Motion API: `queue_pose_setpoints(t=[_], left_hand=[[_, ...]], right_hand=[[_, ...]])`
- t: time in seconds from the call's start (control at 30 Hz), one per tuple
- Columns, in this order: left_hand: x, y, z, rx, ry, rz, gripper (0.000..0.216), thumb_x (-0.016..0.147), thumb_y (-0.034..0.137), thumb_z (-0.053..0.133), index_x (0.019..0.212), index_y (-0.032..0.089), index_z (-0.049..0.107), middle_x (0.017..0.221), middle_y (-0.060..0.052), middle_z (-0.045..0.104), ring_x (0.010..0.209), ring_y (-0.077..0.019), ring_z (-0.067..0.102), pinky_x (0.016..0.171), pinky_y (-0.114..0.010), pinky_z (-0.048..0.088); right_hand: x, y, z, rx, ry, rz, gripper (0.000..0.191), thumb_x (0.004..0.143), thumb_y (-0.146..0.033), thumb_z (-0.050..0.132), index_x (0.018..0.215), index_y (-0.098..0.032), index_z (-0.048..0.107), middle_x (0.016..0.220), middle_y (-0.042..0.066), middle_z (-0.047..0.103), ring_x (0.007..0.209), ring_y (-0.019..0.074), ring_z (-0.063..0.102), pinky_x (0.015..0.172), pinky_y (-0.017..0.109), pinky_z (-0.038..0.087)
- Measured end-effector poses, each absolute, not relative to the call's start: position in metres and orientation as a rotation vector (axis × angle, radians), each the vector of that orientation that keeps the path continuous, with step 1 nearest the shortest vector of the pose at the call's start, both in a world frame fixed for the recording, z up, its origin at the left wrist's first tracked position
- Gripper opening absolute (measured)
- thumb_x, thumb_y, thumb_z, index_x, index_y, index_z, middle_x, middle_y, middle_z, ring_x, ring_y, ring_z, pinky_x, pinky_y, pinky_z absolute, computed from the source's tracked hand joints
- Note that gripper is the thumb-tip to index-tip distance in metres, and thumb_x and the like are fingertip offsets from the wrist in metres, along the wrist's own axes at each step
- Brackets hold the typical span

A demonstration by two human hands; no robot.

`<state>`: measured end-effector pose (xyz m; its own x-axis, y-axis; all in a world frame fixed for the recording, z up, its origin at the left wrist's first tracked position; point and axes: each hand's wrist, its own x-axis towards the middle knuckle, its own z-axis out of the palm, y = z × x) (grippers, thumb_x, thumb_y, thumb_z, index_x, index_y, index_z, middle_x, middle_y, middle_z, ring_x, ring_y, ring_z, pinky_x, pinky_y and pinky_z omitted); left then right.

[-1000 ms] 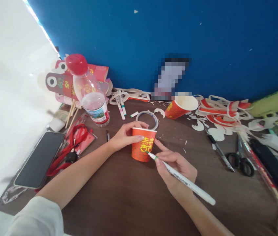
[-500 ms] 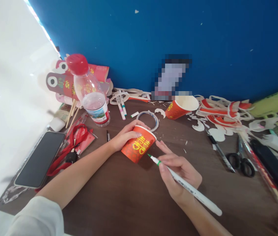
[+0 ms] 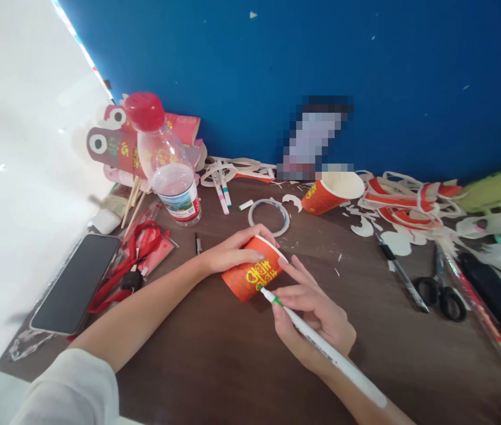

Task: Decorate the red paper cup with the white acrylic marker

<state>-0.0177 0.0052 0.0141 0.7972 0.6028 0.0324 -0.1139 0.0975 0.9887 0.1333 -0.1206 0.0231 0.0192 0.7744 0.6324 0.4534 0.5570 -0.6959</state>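
My left hand (image 3: 237, 251) is closed around a red paper cup (image 3: 239, 280) with yellow lettering, tilted on its side with the white rim toward the upper right. My right hand (image 3: 315, 319) grips a white marker (image 3: 316, 342) with a green band. Its tip meets the lower edge of the cup's lettering, and my right fingers reach close to the rim. A roll of tape (image 3: 286, 219) lies just behind the cup. The marker's small white cap (image 3: 246, 205) seems to rest beyond the tape roll.
A bottle with a red cap (image 3: 175, 189) stands at the left, near a phone (image 3: 74, 283) and red lanyard (image 3: 133, 242). A second cup (image 3: 315, 199), paper strips (image 3: 410, 203), scissors (image 3: 441, 292) and a pen (image 3: 403, 274) lie behind and right. A blue panel (image 3: 233, 77) rises at the back.
The marker tip has come left and down onto the cup, with my right hand following. The cup has turned and lowered slightly in my left hand.
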Motion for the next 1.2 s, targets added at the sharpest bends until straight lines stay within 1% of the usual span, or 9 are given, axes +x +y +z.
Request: queue_pose_setpoints(t=[0.2,0.33,0.63,0.97,1.2], left_hand=[[-0.0165,0.0052,0.0112,1.378,0.429,0.572,0.031,0.074,0.039,0.065,0.094,0.018,0.055,0.098,-0.004,0.058,0.093,-0.0173,0.054,0.084,-0.028,0.044],[-0.0165,0.0047,0.0103,1.379,0.426,0.578,0.029,0.074,0.039,0.065,0.093,0.018,0.055,0.097,-0.004,0.058,0.093,-0.0171,0.054,0.084,-0.028,0.044],[-0.0165,0.0052,0.0115,1.381,0.421,0.59,0.031,0.073,0.039,0.065,0.093,0.017,0.056,0.099,-0.005,0.059,0.091,-0.0164,0.054,0.083,-0.028,0.044],[-0.0175,0.0054,0.0115,1.332,0.405,0.595,0.033,0.072,0.041,0.068,0.091,0.016,0.057,0.1,-0.005,0.06,0.089,-0.0161,0.056,0.081,-0.027,0.045],[-0.0178,0.0053,0.0135,1.329,0.416,0.606,0.033,0.071,0.04,0.068,0.091,0.016,0.058,0.101,-0.006,0.06,0.091,-0.017,0.055,0.083,-0.028,0.045]], right_hand=[[0.131,-0.1205,0.0223,-1.087,-1.628,0.304,0.019,0.068,-0.004,0.063,0.077,-0.018,0.055,0.075,-0.001,0.069,0.106,0.023,0.066,0.105,0.05,0.046],[0.1306,-0.1205,0.0201,-1.089,-1.64,0.292,0.02,0.068,-0.003,0.064,0.078,-0.018,0.055,0.076,-0.001,0.069,0.107,0.022,0.066,0.106,0.051,0.045],[0.1322,-0.1191,0.0174,-1.071,-1.649,0.259,0.02,0.068,-0.001,0.063,0.078,-0.016,0.054,0.076,-0.001,0.068,0.104,0.0231,0.067,0.105,0.05,0.046],[0.1343,-0.1185,0.0176,-1.034,-1.664,0.283,0.019,0.068,0.0,0.061,0.075,-0.016,0.051,0.07,-0.002,0.063,0.104,0.0248,0.067,0.106,0.05,0.045],[0.1346,-0.1195,0.0181,-1.031,-1.707,0.306,0.017,0.069,-0.002,0.059,0.073,-0.016,0.051,0.066,-0.002,0.061,0.108,0.0256,0.065,0.107,0.052,0.042]])
